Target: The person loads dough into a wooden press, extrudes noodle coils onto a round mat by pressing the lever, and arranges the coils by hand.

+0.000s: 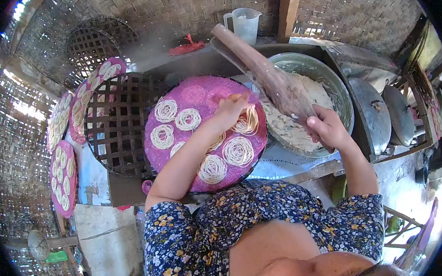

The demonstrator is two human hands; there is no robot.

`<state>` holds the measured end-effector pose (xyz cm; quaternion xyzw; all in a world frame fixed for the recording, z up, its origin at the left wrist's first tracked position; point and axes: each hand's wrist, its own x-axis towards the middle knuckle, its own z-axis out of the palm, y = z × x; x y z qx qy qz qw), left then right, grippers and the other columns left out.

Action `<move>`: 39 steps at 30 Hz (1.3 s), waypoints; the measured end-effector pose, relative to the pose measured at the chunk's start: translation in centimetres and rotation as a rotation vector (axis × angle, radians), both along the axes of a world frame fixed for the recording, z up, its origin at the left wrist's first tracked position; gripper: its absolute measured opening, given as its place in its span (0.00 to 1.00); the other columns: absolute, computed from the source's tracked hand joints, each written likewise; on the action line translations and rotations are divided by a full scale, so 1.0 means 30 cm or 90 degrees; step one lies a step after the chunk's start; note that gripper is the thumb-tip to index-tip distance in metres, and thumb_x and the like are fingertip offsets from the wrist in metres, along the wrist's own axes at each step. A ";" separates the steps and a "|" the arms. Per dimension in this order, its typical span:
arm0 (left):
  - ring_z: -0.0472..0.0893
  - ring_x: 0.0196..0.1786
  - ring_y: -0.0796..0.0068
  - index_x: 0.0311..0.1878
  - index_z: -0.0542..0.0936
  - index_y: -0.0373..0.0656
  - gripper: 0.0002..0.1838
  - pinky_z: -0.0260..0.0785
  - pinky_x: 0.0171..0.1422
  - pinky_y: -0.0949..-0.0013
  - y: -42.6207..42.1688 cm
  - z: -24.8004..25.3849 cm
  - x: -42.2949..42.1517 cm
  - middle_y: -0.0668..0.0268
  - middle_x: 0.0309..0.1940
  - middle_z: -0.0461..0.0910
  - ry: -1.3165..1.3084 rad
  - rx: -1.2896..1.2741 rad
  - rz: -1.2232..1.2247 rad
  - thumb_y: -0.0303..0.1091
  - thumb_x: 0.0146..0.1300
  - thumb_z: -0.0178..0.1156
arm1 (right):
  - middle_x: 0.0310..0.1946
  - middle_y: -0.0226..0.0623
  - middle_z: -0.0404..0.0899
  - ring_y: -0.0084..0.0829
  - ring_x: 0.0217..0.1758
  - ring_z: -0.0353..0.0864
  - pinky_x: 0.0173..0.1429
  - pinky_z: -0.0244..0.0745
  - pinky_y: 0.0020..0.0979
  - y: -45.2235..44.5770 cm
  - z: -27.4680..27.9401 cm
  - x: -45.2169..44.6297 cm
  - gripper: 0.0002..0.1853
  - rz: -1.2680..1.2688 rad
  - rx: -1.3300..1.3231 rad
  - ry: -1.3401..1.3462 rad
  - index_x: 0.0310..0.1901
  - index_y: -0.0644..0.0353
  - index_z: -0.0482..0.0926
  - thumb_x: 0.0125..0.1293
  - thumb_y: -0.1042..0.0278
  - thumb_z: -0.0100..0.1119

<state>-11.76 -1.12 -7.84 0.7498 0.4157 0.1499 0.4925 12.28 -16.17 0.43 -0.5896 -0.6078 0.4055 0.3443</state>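
My right hand (328,128) is wrapped round the near end of a dough-smeared wooden noodle press (276,83). The press slants up and leftward between a round pink-covered tray (182,97) and a large metal basin (349,108). Pale dough (307,93) fills much of the basin. Over the tray's right part, my left hand (231,110) has its fingers pinched together at loose noodle strands (250,119), which hang in a loop to the tray. Coiled noodle nests (238,151) lie on the pink cover, some partly hidden by my left forearm.
An open-weave dark basket tray (122,122) stands left of the pink tray. Further pink trays with noodle nests (63,174) lean at the far left. A plastic jug (246,26) and a red cloth or bag (187,47) are at the back. Metal lids (370,112) stand right of the basin.
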 end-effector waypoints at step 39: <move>0.60 0.16 0.72 0.55 0.68 0.37 0.27 0.55 0.25 0.64 -0.494 -0.074 -0.963 0.61 0.14 0.68 -0.951 -0.073 0.306 0.50 0.63 0.45 | 0.27 0.23 0.75 0.14 0.22 0.68 0.23 0.65 0.17 0.446 -0.457 -0.047 0.13 0.115 -0.265 0.485 0.48 0.62 0.72 0.64 0.68 0.52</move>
